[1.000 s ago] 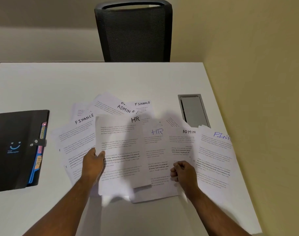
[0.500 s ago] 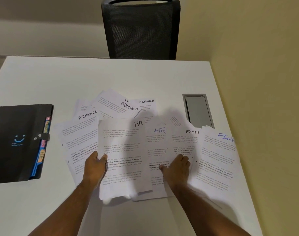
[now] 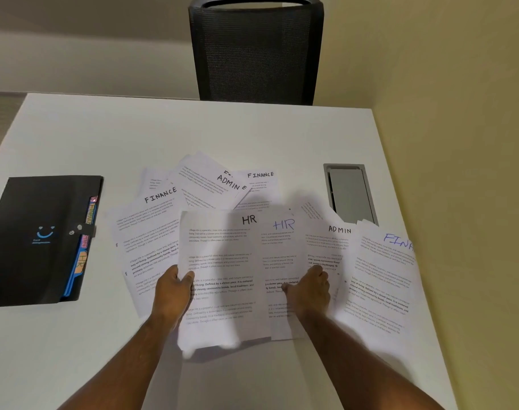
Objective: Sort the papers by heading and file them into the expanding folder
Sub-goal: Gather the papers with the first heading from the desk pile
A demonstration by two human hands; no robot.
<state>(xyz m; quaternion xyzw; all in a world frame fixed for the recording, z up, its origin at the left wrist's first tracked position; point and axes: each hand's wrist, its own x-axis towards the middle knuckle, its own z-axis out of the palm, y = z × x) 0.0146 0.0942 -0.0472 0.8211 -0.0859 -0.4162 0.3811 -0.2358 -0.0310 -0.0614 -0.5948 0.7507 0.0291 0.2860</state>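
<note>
The left hand [image 3: 172, 294] has its fingers [image 3: 188, 276] pinched on the left edge of the black-inked HR sheet [image 3: 220, 261], thumb on top, the page lifted and blurred at its lower corner. The right hand [image 3: 308, 291] rests on the blue-inked HR sheet [image 3: 282, 253]; its fingers curl downward, and whether they grasp the page or only press on it cannot be told. Around them the papers fan out overlapping: an ADMIN sheet [image 3: 335, 241] just right, then one in blue whose heading is cut off at "FINA" [image 3: 385, 279]; a FINANCE sheet [image 3: 147, 229] to the left; behind, a tilted ADMIN page [image 3: 214, 184] covering another heading, and a far FINANCE page [image 3: 259, 180]. The body text is too small to read. The black expanding folder [image 3: 30, 238] lies closed, well apart at the left, coloured tabs showing along its edge, one reading HR. All rest on a white table [image 3: 193, 128] with a grey cable hatch [image 3: 350, 193]; a black mesh chair [image 3: 255, 51] stands beyond, against yellowish walls.
</note>
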